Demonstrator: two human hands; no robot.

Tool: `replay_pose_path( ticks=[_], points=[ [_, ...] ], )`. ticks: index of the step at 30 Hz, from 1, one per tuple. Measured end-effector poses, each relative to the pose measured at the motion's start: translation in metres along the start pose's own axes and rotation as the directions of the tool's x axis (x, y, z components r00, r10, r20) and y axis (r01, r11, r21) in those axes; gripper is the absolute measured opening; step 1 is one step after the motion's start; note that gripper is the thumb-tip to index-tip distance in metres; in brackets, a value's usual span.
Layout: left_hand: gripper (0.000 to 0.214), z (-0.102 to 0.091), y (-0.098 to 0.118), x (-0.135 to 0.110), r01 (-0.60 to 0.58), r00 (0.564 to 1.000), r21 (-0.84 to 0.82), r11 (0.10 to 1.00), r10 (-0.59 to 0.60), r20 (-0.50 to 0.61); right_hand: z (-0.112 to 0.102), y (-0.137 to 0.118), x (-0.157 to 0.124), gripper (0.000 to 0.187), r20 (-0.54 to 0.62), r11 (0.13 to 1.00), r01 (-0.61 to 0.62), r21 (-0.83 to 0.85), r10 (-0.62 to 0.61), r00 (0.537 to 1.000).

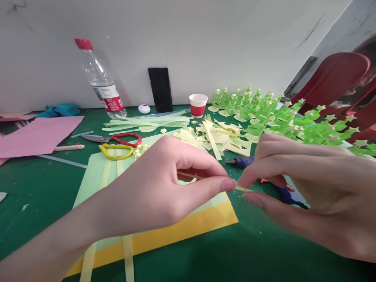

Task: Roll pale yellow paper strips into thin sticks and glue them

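Between its thumb and fingers my left hand [173,180] pinches a narrow pale yellow paper strip [192,176], part of which runs back under the palm. At the strip's short end, my right hand [305,192] has its thumb and index finger close around the paper, fingertips almost touching those of the left. Beneath the hands lie a light green sheet [88,184] and an orange-yellow sheet [205,219]. Two more pale yellow strips [128,254] lie across these sheets. Small folded paper stars [141,150] sit just beyond my left hand.
Scissors [117,141] with red and yellow handles lie left of centre. A blue glue gun [241,161] rests behind my right hand. Paper scraps [223,137], a paper cup [198,105], a phone [160,90] and a bottle [101,82] stand farther back. Green star-topped paper pieces [293,117] crowd the right.
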State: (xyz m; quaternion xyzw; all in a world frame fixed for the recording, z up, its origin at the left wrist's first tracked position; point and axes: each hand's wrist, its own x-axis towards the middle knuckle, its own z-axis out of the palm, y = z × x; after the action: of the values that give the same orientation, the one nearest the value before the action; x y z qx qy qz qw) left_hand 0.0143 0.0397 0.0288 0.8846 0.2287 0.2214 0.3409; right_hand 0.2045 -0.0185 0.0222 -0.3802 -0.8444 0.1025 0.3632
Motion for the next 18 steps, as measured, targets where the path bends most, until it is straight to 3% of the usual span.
replay_pose_path(
  ticks=[6,18],
  points=[
    [0.025,-0.002,0.0005,-0.0015,0.05,0.998,-0.023,0.998,-0.049,0.026,0.0033,0.0042,-0.0029,0.016,-0.03,0.985,0.139,-0.106,-0.143,0.989],
    [0.028,-0.0002,0.0008,0.0013,0.184,0.976,-0.11,0.977,-0.169,0.136,0.0018,0.0035,-0.0043,0.015,-0.018,0.943,0.245,-0.227,-0.255,0.967]
  ],
)
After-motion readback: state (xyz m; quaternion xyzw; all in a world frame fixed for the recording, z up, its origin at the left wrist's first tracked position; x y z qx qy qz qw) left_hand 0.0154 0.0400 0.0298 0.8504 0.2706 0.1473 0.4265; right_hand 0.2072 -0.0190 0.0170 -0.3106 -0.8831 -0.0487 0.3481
